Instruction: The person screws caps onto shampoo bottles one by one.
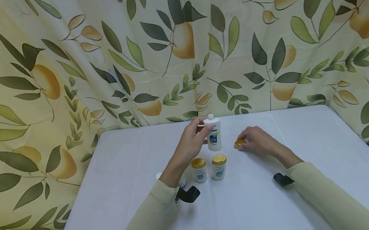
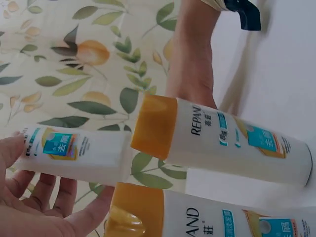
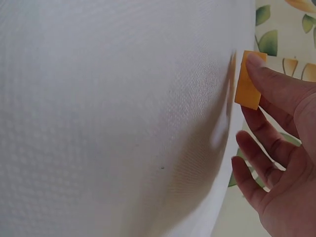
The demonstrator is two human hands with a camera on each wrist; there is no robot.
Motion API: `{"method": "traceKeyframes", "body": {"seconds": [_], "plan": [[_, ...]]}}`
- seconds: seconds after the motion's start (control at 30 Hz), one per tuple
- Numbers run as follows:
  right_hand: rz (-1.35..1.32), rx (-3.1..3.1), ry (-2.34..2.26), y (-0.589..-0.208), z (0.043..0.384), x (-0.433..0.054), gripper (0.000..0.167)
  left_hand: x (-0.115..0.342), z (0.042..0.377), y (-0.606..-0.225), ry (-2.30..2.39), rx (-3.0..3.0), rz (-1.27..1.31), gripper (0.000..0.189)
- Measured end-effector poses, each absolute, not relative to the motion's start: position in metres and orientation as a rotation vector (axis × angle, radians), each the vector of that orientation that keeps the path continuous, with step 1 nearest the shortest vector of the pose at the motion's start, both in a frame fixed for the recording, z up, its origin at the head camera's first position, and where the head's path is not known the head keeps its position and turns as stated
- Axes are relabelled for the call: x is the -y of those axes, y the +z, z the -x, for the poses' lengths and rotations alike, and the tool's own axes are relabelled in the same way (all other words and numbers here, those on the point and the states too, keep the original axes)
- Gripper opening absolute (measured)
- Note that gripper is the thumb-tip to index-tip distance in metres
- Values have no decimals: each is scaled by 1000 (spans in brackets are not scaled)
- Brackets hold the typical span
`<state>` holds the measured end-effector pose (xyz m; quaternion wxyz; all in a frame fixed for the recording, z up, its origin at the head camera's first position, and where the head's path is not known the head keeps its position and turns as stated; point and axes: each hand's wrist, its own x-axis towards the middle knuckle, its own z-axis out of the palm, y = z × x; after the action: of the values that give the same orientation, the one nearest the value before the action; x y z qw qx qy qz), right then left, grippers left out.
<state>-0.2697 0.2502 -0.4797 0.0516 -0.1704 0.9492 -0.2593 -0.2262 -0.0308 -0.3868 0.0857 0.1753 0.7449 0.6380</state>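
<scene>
At the table's far middle, my left hand (image 1: pixel 188 142) grips a white shampoo bottle (image 1: pixel 214 139) upright, its narrow neck uncapped. The head view does not show whether its base touches the table. In the left wrist view the fingers wrap the upper part of this bottle (image 2: pixel 98 155). To its right my right hand (image 1: pixel 260 141) pinches a gold cap (image 1: pixel 238 143) low over the table. Thumb and forefinger hold that cap (image 3: pixel 248 88) in the right wrist view, with the other fingers loosely spread. The cap is apart from the bottle.
Two white shampoo bottles with gold caps, the left one (image 1: pixel 199 172) and the right one (image 1: pixel 219 170), stand side by side nearer than the held bottle. Another white item (image 1: pixel 182 181) is mostly hidden behind the left forearm. A leaf-patterned curtain (image 1: pixel 224 48) hangs behind the white table (image 1: pixel 251 210).
</scene>
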Motion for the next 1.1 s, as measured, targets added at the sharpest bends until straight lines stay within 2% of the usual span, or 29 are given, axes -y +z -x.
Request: {"method": "traceKeyframes", "body": {"seconds": [0.2,0.57,0.87,1.1], "plan": [[517,-2880,-841,-480,268,-252,29,36,225,-388,1929,-2102,-535,33],[384,-2831,-949,-473,262,-249,22,40,223,-396,2035,-1991,-489,32],[378,-2729,-1218,-459,256,-245,38,43,218,-396,2057,-2017,-421,31],[334,-2634,-1432,-451,250,-243,42,49,217,-397,2104,-2007,-440,36]]}}
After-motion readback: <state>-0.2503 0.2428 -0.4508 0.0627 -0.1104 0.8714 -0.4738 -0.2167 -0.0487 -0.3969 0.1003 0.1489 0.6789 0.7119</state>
